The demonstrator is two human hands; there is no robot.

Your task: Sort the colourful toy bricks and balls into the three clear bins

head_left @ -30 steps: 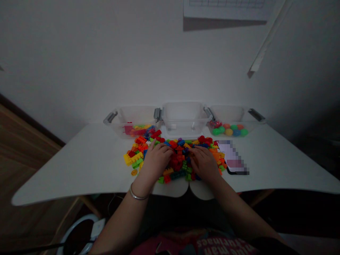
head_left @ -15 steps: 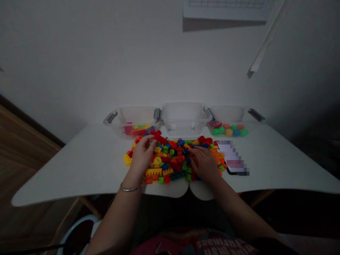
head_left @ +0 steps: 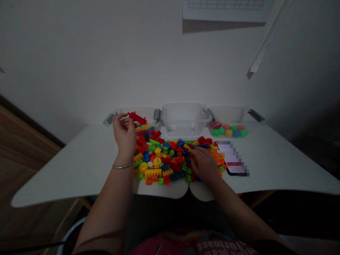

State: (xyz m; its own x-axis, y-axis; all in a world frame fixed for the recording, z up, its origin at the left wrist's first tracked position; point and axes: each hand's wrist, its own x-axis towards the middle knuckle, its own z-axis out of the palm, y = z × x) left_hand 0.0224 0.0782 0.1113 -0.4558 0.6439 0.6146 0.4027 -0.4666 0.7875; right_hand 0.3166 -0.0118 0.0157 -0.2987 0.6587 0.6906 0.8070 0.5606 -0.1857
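My left hand (head_left: 124,132) is raised over the left clear bin (head_left: 119,112), fingers closed on a long red toy block (head_left: 137,118) with small pegs at its ends. A heap of colourful toy building blocks (head_left: 157,162) spreads across the table's middle. At the heap's right side rests my right hand (head_left: 205,163), its fingers reaching left over the blocks and its thumb apart from them. No block shows clearly in its grasp. Several blocks in yellow, red and blue lie in the left bin, partly hidden by my left hand.
A middle clear bin (head_left: 183,118) stands behind the heap. The right clear bin (head_left: 228,113) contains several coloured balls (head_left: 228,132). A phone (head_left: 233,159) with a blurred screen lies right of the heap on the white table (head_left: 276,159). A wall rises behind the bins.
My left hand has moved up and left from the heap to the left bin, lifting the red block with it. My right hand stays where it was.
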